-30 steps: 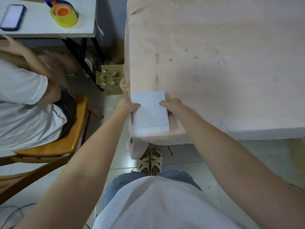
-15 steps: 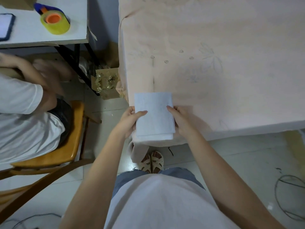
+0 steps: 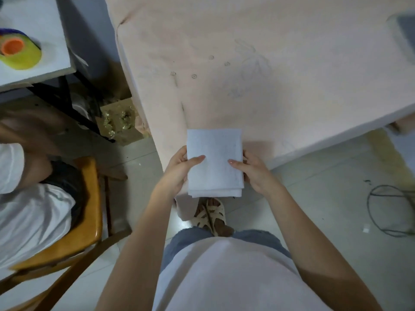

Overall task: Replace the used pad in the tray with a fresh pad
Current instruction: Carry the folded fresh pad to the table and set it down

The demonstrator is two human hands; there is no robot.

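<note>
Now the folded white pad [image 3: 215, 161] is up off the pink-covered table [image 3: 280, 70], carried near its front corner with the left hand [image 3: 177, 170] and right hand [image 3: 254, 172] each clamping a long edge, thumbs on top, which keeps the layers stacked. At the far right edge sits what may be the tray [image 3: 404, 37], too blurred to confirm.

A pink cloth [image 3: 269, 63] with faint drawn marks covers the far surface. At far left, a yellow tape roll [image 3: 20, 52] with an orange core lies on a white desk [image 3: 45, 23]. At left, another person in a white shirt [image 3: 29, 221] sits on a wooden chair [image 3: 89, 209]. A dark cable [image 3: 390, 212] loops on the tiled floor [image 3: 325, 198] at right.
</note>
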